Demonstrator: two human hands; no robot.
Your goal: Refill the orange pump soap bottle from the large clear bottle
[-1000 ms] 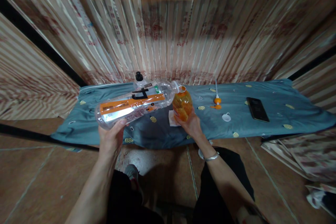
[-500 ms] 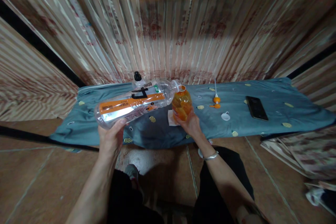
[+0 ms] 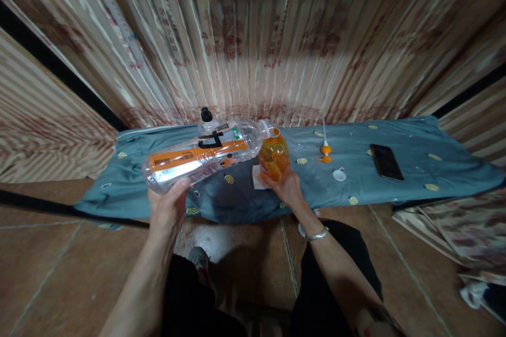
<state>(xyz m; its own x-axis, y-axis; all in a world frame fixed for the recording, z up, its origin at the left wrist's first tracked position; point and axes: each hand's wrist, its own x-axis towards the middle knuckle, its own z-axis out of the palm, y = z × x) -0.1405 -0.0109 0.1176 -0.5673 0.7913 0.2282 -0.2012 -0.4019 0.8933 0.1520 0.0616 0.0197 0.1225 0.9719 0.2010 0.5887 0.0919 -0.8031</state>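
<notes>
My left hand (image 3: 169,197) is closed around the base of a large clear bottle (image 3: 205,154) with an orange and white label, held tilted nearly on its side. The bottle's mouth points right and meets or nearly meets the open neck of a transparent orange bottle (image 3: 274,155). My right hand (image 3: 285,183) grips that orange bottle from its lower right, keeping it about upright. A white piece, perhaps paper (image 3: 259,178), lies beside and partly behind the orange bottle. To the right, an orange pump top (image 3: 326,150) with a pale tube rests on the cloth.
A blue patterned cloth (image 3: 221,205) covers the long surface. On it are a small white round piece (image 3: 339,174) and a dark phone (image 3: 386,162). A clear bottle with a black cap (image 3: 206,115) stands behind the large bottle. A striped curtain (image 3: 253,37) hangs at the back.
</notes>
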